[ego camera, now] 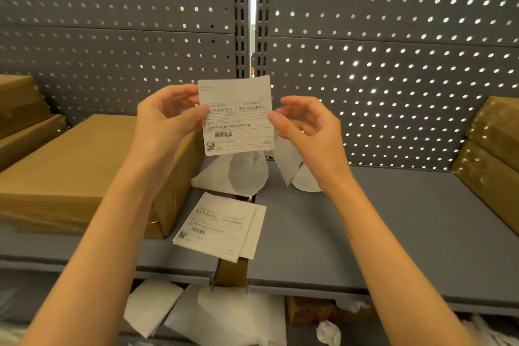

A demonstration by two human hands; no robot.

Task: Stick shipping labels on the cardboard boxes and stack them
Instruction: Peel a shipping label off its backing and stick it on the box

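Fingertips of the left hand (168, 118) and right hand (306, 123) pinch opposite edges of a white printed shipping label (237, 118), likely peeling its backing. Below it lies a stack of spare labels (219, 230); left of it, the flat brown cardboard box (78, 166) shows no label. Sticking and stacking seemingly remain.

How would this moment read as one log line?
step: peeling | both hands pinch label | nearest box unlabelled
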